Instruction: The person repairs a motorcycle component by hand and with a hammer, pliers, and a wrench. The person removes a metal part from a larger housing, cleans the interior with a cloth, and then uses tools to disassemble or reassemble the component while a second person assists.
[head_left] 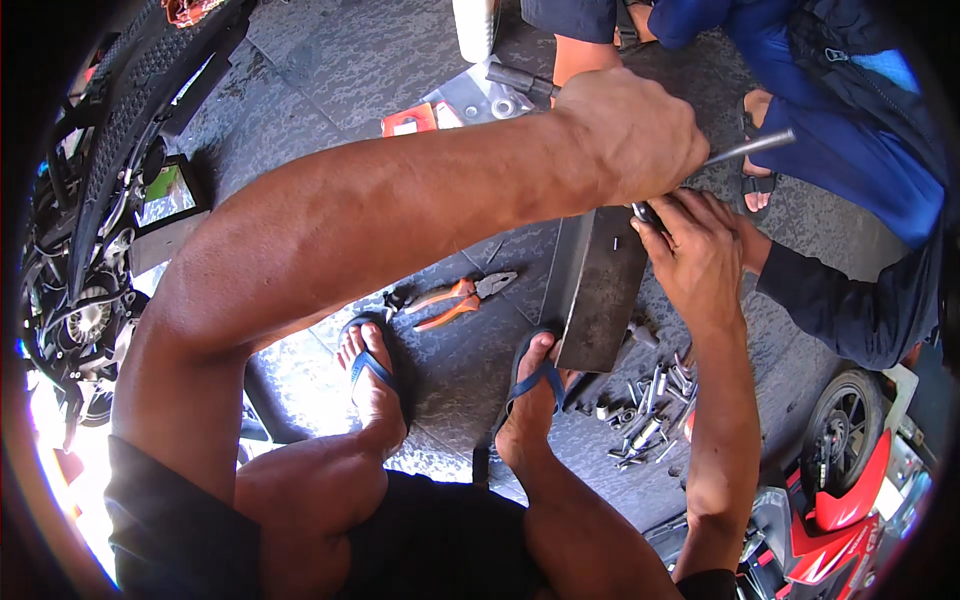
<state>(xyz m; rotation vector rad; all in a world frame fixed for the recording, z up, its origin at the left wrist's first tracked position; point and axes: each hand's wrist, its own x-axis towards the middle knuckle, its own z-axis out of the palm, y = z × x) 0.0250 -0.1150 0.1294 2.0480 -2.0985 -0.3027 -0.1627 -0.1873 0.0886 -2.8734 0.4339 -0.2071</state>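
Note:
My left hand [635, 135] is closed in a fist at the upper centre, its arm stretched across the view. From its right side sticks out a slim metal rod [755, 147]; a dark cylindrical piece [522, 80] shows at its other side. Whether these are one tool, I cannot tell. Just below, my right hand [695, 245] has its fingers curled around a small shiny metal part [646, 212], mostly hidden, at the top end of a dark metal angle bar [605, 290]. Another person's hand [752, 243] reaches in from the right behind my right hand.
Orange-handled pliers [460, 297] lie on the tiled floor [330, 70] between my feet. Several sockets and bolts [655, 410] are heaped right of the bar. A motorcycle [90, 290] stands at left, red bodywork [840, 530] and a wheel [843, 430] at lower right. A person in blue trousers [840, 150] sits opposite.

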